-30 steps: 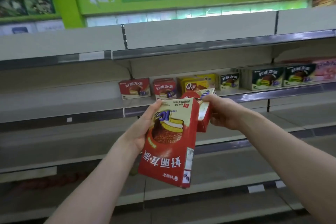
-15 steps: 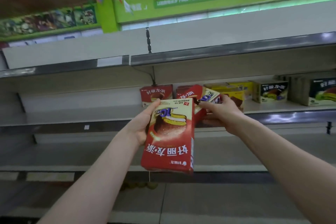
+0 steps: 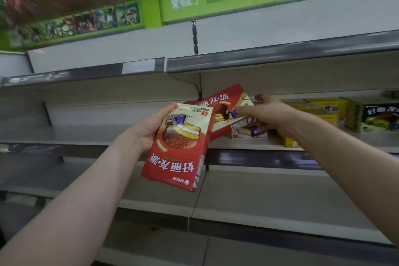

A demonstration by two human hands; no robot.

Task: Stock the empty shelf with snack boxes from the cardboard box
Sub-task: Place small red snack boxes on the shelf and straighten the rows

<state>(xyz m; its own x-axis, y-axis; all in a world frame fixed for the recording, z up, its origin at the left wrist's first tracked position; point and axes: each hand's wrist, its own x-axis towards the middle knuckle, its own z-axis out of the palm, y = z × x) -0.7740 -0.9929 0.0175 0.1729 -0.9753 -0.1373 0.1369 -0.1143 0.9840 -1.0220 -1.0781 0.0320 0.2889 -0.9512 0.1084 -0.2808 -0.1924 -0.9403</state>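
At the middle shelf (image 3: 248, 147) of a mostly bare store rack, a person stands with both arms raised, each hand carrying a red snack box. The left hand (image 3: 149, 129) grasps a red box (image 3: 179, 147) by its left edge, thumb over the top corner, printed face toward the camera and upside down, hanging in the air just near of the shelf lip. The right hand (image 3: 267, 116) holds a second red box (image 3: 224, 112), tilted with its left end higher, fingers wrapped over its right end; its lower edge seems to be at or just above the shelf surface, though I cannot tell whether it touches. Just behind it, low on the shelf, a cream and purple box (image 3: 250, 133) shows under the hand. Farther right stand yellow boxes (image 3: 323, 112) and a dark green box (image 3: 375, 117). The cardboard box is out of view.

Likely risks: the tilted box may land askew or tip onto its face if let go before it sits flat. Pushing it in could knock the cream and purple box backward. The left hand's edge-only hold looks slim, so that box might slip while attention is on the right.
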